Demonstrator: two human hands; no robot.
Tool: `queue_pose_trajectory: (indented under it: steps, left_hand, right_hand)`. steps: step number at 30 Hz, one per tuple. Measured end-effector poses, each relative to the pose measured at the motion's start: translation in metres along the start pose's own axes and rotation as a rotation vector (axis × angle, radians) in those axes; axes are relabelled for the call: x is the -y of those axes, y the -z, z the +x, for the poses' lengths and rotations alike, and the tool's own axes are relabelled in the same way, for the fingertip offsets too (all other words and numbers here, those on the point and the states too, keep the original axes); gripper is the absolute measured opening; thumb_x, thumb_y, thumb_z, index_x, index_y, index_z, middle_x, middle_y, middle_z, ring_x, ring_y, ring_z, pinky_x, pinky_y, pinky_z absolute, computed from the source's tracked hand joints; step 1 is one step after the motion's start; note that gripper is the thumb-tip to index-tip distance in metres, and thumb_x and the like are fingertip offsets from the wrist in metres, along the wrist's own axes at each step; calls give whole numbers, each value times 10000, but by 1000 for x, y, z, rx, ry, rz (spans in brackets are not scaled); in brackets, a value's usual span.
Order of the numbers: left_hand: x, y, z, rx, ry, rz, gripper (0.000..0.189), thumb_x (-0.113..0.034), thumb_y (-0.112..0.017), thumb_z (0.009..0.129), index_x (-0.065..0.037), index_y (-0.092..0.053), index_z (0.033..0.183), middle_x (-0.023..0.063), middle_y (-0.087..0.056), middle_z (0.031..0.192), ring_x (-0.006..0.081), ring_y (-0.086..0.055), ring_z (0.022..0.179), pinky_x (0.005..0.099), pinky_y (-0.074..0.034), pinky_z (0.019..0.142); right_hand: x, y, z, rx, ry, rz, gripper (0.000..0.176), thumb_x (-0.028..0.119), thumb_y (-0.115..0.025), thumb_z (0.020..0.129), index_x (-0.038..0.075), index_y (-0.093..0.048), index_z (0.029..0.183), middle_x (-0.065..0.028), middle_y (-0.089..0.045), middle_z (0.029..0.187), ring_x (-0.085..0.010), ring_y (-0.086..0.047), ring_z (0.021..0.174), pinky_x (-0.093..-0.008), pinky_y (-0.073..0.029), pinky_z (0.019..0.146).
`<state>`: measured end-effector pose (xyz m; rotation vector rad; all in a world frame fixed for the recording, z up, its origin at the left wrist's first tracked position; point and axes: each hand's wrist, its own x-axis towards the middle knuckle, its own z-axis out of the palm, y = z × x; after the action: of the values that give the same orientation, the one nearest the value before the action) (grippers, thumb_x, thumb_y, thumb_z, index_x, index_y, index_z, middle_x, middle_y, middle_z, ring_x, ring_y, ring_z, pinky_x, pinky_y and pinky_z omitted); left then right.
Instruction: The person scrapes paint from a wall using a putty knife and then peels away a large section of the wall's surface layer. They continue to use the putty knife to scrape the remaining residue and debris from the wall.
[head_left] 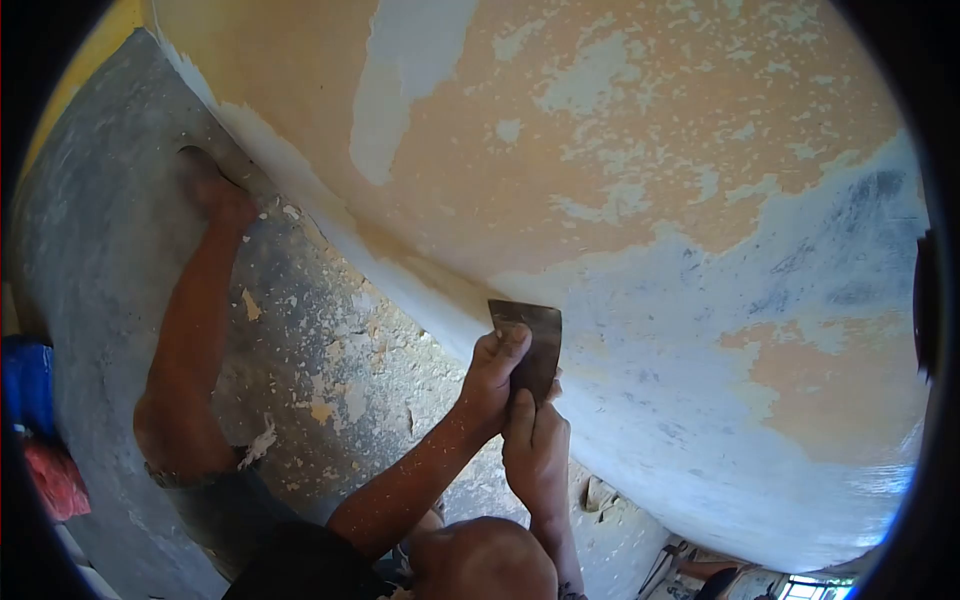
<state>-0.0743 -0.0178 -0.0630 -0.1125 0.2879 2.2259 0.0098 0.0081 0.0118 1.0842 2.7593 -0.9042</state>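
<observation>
A scraper [537, 345] with a broad, dark flat blade is in both hands, its wide edge up against the patchy wall [640, 300]. My left hand [493, 372] is closed around the blade, thumb pressed flat on its near face. Just below, my right hand [537, 440] grips the lower end, where the handle is hidden by the fingers. Around the blade's edge, the wall shows pale bare areas beside peach-coloured paint.
Paint flakes and crumbs litter the grey floor [340, 350] along the wall's foot. My bare foot [205, 185] is near the wall, and a bent knee [485, 560] shows below. A blue object [28, 385] and a red one [55, 480] lie at the left edge.
</observation>
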Motion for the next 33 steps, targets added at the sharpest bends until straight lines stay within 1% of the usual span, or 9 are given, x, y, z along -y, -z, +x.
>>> queue_pose_trajectory:
  steps: [3,9,11,15,16,19,24,30,33]
  left_hand:
    - [15,-2,-20,-125,130,67,370,-422,-591,935,-52,-585,940,95,-631,705,174,-626,574,307,-528,526]
    - [-7,-5,-4,29,4,-5,371,-400,-602,932,-41,-583,1026,85,-640,726,178,-630,573,307,-535,532]
    - [3,-6,-16,-81,121,72,350,-391,-588,942,-43,-581,974,99,-638,716,182,-629,561,306,-535,525]
    - [-24,-20,-5,-28,9,25,320,-358,-606,938,-42,-584,985,90,-640,726,179,-628,559,315,-534,515]
    - [-22,-18,-7,-20,32,-39,358,-371,-627,926,-14,-611,943,100,-649,722,179,-643,585,301,-543,533]
    - [-15,-22,-16,-75,76,26,365,-375,-622,929,-10,-613,920,96,-646,720,177,-643,589,299,-538,529]
    - [-22,-21,-9,-13,6,29,364,-409,-604,930,-45,-601,942,86,-645,722,176,-643,587,301,-537,532]
    - [-38,-26,0,-35,-56,124,423,-465,-585,926,-42,-596,928,86,-637,695,171,-635,570,291,-530,524]
    - [-28,-20,-9,-77,23,129,414,-459,-592,924,-46,-596,949,84,-637,707,172,-634,572,286,-527,523]
  right_hand:
    - [-19,-19,-17,-139,110,309,227,81,-484,960,-95,-607,1036,-235,-585,610,-413,-580,523,-490,-395,476]
    - [5,-6,-9,-57,146,-18,296,122,-424,970,-119,-581,1042,-251,-624,714,-413,-640,664,-465,-491,583]
    - [-2,-9,-18,-25,-63,304,235,79,-472,960,-108,-582,1051,-219,-591,669,-398,-571,561,-510,-398,515]
    - [13,0,-3,15,149,-74,302,125,-420,976,-120,-586,1038,-263,-632,692,-403,-646,645,-480,-478,593]
    - [12,-3,-6,-99,247,-123,321,176,-398,994,-69,-597,935,-153,-575,592,-237,-566,523,-374,-406,474]
    - [9,-2,-12,-5,-6,291,200,107,-482,966,-67,-577,988,-142,-549,634,-295,-524,521,-403,-393,464]
    - [6,-3,-9,-214,552,-326,183,-39,-578,872,-68,-568,1052,-159,-563,745,-301,-556,585,-400,-413,461]
    - [25,3,3,12,119,83,198,61,-479,956,-79,-568,1063,-243,-594,800,-392,-584,703,-486,-419,602]
    - [18,0,-3,3,312,-157,209,74,-480,960,-94,-563,1054,-258,-611,835,-408,-607,721,-490,-448,634]
